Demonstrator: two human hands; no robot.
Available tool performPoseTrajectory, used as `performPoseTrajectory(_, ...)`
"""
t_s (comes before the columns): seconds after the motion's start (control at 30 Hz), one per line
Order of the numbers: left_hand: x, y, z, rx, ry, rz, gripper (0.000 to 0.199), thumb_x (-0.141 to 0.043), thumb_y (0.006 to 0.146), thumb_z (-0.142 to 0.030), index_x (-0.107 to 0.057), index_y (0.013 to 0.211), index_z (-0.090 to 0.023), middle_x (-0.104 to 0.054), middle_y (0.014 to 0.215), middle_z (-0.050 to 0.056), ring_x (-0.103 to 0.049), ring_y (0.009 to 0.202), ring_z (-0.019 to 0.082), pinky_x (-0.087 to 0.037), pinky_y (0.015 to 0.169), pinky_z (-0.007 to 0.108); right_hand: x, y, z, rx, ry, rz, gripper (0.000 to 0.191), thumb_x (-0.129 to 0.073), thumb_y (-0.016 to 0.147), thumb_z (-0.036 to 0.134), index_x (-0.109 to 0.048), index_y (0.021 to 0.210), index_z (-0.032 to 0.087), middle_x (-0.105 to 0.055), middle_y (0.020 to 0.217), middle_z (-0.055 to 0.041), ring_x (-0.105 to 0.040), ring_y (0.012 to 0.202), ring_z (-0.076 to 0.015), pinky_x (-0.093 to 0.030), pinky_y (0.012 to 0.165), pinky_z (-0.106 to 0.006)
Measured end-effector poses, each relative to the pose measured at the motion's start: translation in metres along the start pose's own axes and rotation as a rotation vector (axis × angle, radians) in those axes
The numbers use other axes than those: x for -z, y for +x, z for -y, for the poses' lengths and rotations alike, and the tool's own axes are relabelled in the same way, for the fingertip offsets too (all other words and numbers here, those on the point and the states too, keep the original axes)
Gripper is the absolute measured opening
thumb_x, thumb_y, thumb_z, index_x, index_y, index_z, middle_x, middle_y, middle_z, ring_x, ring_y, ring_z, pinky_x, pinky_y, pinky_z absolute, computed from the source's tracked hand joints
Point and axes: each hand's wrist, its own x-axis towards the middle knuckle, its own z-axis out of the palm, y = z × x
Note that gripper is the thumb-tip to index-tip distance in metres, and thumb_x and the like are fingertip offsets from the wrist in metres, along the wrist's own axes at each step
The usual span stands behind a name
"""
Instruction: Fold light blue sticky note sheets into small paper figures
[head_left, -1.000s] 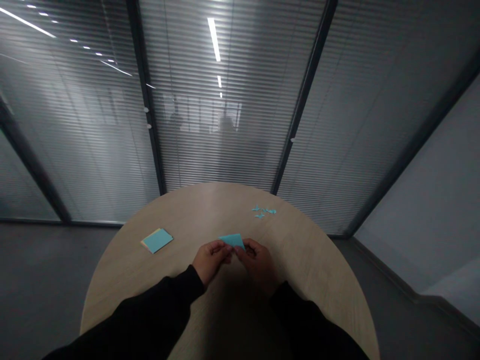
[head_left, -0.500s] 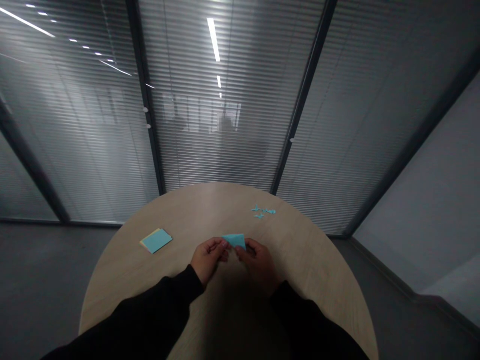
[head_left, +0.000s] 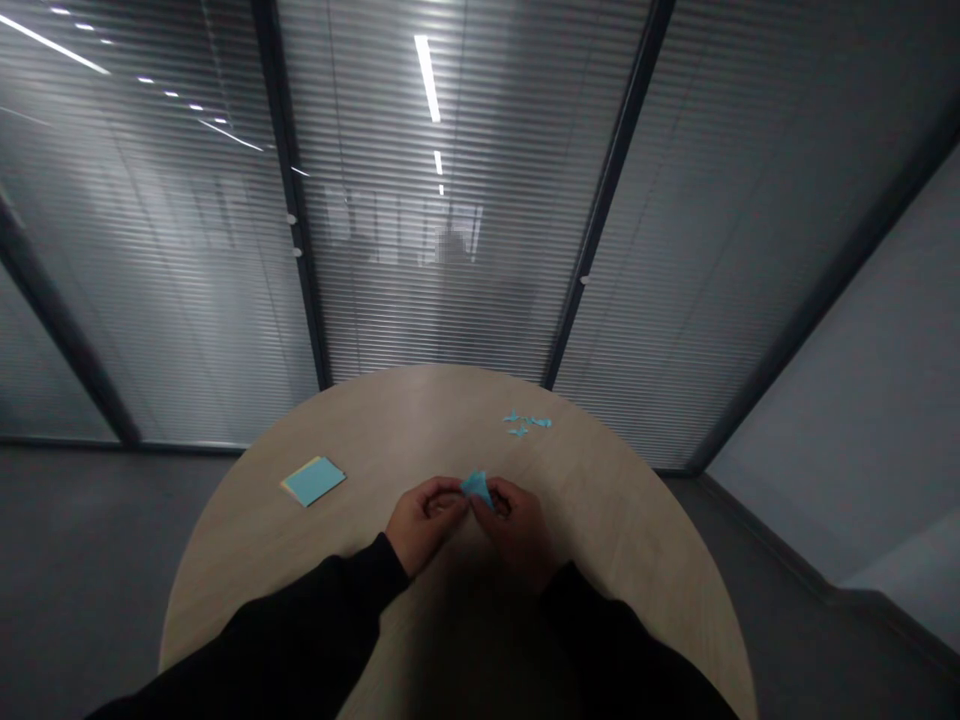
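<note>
A small piece of folded blue paper [head_left: 478, 486] is held up between my two hands above the middle of the table. My left hand [head_left: 424, 520] pinches its left edge between thumb and fingers. On the other side, my right hand [head_left: 521, 525] grips the right part of the paper, thumb in front. Fingertips hide the paper's lower edge. Past my right hand lie several small folded blue paper pieces [head_left: 517, 432]. A stack of paper sheets [head_left: 315, 482], blue on top with a yellow edge beneath, rests to the left of my left hand.
The round wooden table [head_left: 405, 410] reaches close to a glass partition with blinds [head_left: 450, 320]. Dark frame posts divide the glass. A pale wall [head_left: 862, 400] stands at the right, and grey floor [head_left: 90, 560] shows around the table.
The blue paper showed as a wider flat strip before; now it looks smaller and folded or turned. My left fingers have shifted slightly and curl more openly. The stack and small pieces stayed put.
</note>
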Motion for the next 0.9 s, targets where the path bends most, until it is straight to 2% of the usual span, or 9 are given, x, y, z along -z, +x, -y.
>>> performPoseTrajectory(0.2, 0.002, 0.001, -0.001, -0.071, 0.115, -0.066, 0.024, -0.076, 0.071, -0.036, -0.068, 0.080, -0.015, -0.066, 0.065, 0.001, -0.059, 0.061, 0.013, -0.045, 0.062, 0.025, -0.001, 0.000, -0.001, 0.033, -0.033, 0.061, 0.016, -0.060, 0.086, 0.032, -0.068, 0.081, 0.018, -0.064, 0.069, 0.0012, -0.056, 0.061, -0.0134, -0.040, 0.055, -0.022)
performPoseTrajectory(0.37, 0.003, 0.002, 0.001, -0.116, 0.140, -0.064, 0.023, -0.073, 0.073, -0.037, -0.069, 0.083, -0.016, -0.067, 0.069, 0.001, -0.059, 0.062, 0.015, -0.045, 0.062, 0.026, -0.002, 0.000, -0.003, 0.040, -0.043, 0.092, 0.016, -0.061, 0.087, 0.033, -0.068, 0.087, 0.019, -0.068, 0.075, 0.0000, -0.060, 0.065, -0.0148, -0.045, 0.058, -0.023)
performPoseTrajectory(0.43, 0.004, 0.002, 0.002, -0.145, 0.183, -0.074, 0.022, -0.071, 0.076, -0.037, -0.069, 0.084, -0.017, -0.067, 0.071, 0.001, -0.059, 0.063, 0.015, -0.045, 0.063, 0.026, -0.002, -0.001, -0.005, 0.034, -0.030, 0.067, 0.016, -0.063, 0.086, 0.033, -0.067, 0.094, 0.020, -0.070, 0.081, -0.0016, -0.063, 0.068, -0.0156, -0.048, 0.060, -0.024)
performPoseTrajectory(0.53, 0.006, 0.003, 0.002, -0.192, 0.313, -0.087, 0.019, -0.067, 0.080, -0.035, -0.069, 0.085, -0.017, -0.068, 0.072, 0.002, -0.059, 0.065, 0.015, -0.046, 0.063, 0.026, 0.000, 0.000, -0.009, 0.050, 0.014, -0.010, 0.037, -0.066, 0.083, 0.031, -0.059, 0.118, 0.021, -0.070, 0.095, -0.0047, -0.065, 0.075, -0.0164, -0.053, 0.064, -0.026)
performPoseTrajectory(0.6, 0.007, 0.003, 0.002, -0.231, 0.398, -0.074, 0.016, -0.066, 0.081, -0.033, -0.069, 0.086, -0.018, -0.069, 0.074, 0.002, -0.060, 0.067, 0.016, -0.047, 0.065, 0.027, 0.003, 0.001, -0.010, 0.110, -0.002, -0.016, 0.041, -0.065, 0.084, 0.029, -0.057, 0.123, 0.022, -0.069, 0.099, -0.0054, -0.066, 0.077, -0.0166, -0.054, 0.066, -0.027)
performPoseTrajectory(0.73, 0.007, 0.003, 0.001, -0.290, 0.439, -0.021, 0.016, -0.068, 0.080, -0.031, -0.069, 0.088, -0.018, -0.070, 0.078, 0.003, -0.063, 0.072, 0.017, -0.049, 0.070, 0.028, 0.009, 0.004, -0.009, 0.214, -0.085, 0.003, 0.011, -0.061, 0.086, 0.026, -0.067, 0.094, 0.021, -0.068, 0.087, -0.0035, -0.064, 0.074, -0.0162, -0.053, 0.067, -0.027)
performPoseTrajectory(0.9, 0.009, 0.002, 0.000, -0.254, 0.396, -0.022, 0.017, -0.068, 0.082, -0.033, -0.069, 0.086, -0.017, -0.070, 0.076, 0.004, -0.063, 0.071, 0.017, -0.049, 0.068, 0.027, 0.013, 0.005, -0.006, 0.241, -0.106, 0.000, 0.004, -0.064, 0.083, 0.023, -0.064, 0.087, 0.021, -0.067, 0.081, -0.0020, -0.064, 0.069, -0.0159, -0.052, 0.065, -0.026)
